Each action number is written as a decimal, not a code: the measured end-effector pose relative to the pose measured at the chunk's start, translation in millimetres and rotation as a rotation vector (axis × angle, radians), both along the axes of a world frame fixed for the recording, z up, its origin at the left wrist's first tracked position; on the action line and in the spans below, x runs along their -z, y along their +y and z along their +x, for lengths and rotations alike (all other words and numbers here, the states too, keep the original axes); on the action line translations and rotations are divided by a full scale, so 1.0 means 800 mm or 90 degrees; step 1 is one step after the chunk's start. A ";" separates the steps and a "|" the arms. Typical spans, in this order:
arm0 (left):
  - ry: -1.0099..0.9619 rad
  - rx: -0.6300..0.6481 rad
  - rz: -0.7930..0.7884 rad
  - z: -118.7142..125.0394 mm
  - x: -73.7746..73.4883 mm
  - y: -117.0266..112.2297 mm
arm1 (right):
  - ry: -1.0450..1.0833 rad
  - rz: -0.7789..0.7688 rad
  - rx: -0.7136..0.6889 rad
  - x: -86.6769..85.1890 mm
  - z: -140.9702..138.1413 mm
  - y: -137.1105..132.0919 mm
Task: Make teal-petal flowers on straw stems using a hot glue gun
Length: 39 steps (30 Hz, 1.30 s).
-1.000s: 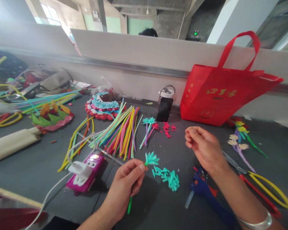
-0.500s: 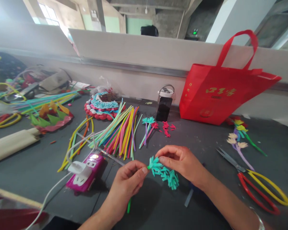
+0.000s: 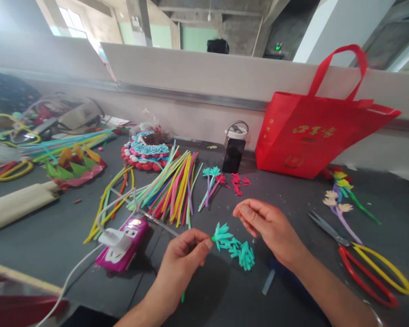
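Observation:
Between thumb and fingers, my left hand (image 3: 187, 254) pinches the green stem of a teal craft flower (image 3: 221, 236). The flower's narrow petals fan out to the right of my fingertips, and the stem's lower end shows under the hand. Just past it lies a small heap of loose teal petal pieces (image 3: 246, 256) on the dark table. My right hand (image 3: 262, 225) hovers above and to the right of the flower, apart from it. Its thumb and fingertips are pressed together; whether something tiny sits between them I cannot make out.
Colourful fuzzy craft stems (image 3: 173, 190) lie ahead, beside finished teal flowers (image 3: 211, 171) and red petal pieces (image 3: 236, 181). A purple power strip (image 3: 122, 245) with a cable is at left. Scissors (image 3: 357, 259) lie right; a glue stick (image 3: 268, 281) is near. A red bag (image 3: 300, 136) and phone (image 3: 234, 156) stand behind.
My right hand has drawn away from the flower, up and to the right, its fingers now pinched together. My left hand stays on the stem. The view has shifted slightly.

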<state>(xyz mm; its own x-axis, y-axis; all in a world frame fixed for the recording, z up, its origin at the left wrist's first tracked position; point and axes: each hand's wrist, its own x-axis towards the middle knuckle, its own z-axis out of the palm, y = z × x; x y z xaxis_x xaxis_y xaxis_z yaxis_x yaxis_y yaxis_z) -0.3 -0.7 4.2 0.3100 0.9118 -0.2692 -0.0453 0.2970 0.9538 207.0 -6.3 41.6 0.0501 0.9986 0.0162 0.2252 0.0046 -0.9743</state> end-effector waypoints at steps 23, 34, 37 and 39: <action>-0.126 -0.008 -0.103 -0.001 0.003 0.000 | 0.209 0.071 0.109 -0.011 0.039 0.015; -0.175 0.014 -0.084 0.001 0.005 -0.002 | 0.304 0.033 0.090 -0.003 0.073 0.033; -0.167 0.018 -0.078 0.003 0.003 -0.002 | 0.314 0.039 0.078 -0.003 0.074 0.032; -0.164 0.021 -0.079 0.004 0.002 -0.001 | 0.344 0.045 0.062 -0.005 0.073 0.029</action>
